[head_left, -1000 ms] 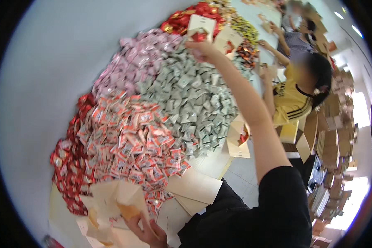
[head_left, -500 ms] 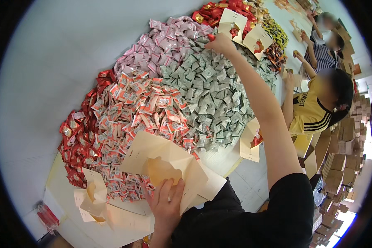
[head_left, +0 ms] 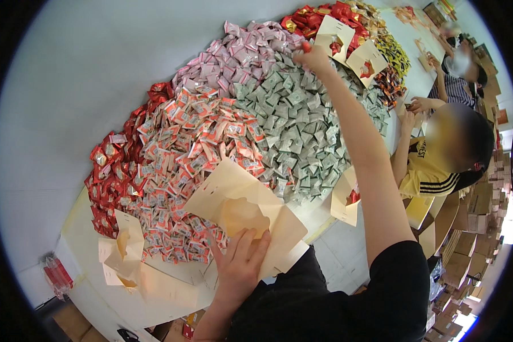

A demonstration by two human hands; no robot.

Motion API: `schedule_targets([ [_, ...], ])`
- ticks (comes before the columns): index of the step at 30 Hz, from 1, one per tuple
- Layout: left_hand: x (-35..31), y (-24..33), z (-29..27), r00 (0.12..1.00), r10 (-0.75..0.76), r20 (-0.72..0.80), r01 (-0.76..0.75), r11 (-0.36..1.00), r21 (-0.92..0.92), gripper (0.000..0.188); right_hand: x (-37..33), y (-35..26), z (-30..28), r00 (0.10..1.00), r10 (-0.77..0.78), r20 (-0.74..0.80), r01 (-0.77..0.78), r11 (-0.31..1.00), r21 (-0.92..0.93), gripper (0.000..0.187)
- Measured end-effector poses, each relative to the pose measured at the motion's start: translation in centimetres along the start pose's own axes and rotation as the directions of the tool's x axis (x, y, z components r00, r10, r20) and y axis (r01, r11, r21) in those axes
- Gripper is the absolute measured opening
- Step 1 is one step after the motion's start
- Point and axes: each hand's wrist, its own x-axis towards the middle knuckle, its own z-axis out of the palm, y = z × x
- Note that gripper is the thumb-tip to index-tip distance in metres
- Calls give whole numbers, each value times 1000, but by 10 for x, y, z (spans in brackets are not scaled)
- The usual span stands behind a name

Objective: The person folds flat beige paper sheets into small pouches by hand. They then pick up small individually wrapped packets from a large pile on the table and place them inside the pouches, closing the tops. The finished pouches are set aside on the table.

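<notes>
My left hand (head_left: pixel 240 261) is closed on a cream cardboard box (head_left: pixel 288 228), its fingers at the box's cut-out window. The box is folded open in front of me and overlaps the near edge of the orange-and-white wrapped candies (head_left: pixel 194 142). My right arm reaches across the heap. Up there my right hand (head_left: pixel 316 58) pinches a small red-wrapped candy (head_left: pixel 306 48), above the border of the pink packets (head_left: pixel 253 48) and the green packets (head_left: pixel 296 108). Part of that candy is hidden by the fingers.
Two cream boxes (head_left: pixel 325 43) with red candies inside stand by the far red candies (head_left: pixel 347 14). Another box (head_left: pixel 337 199) lies right of the green packets, and one (head_left: pixel 125 251) at left. A person in yellow (head_left: pixel 430 171) works at the right, beside stacked cartons (head_left: pixel 470 199).
The whole view has shifted slightly. The box under my left hand has moved a little right. My right hand stays near the pink packets. The person in yellow has brought their hands together.
</notes>
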Motion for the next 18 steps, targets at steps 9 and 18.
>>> schedule_targets([
  [9, 55, -26, -3, 951, 295, 90, -306, 939, 153, 34, -157, -80, 1, 782, -432, 449, -300, 370, 879, 27],
  [18, 77, -16, 3, 943, 321, -92, -281, 911, 303, 26, -264, -64, 69, 655, -647, 390, 673, 734, 87, 36],
])
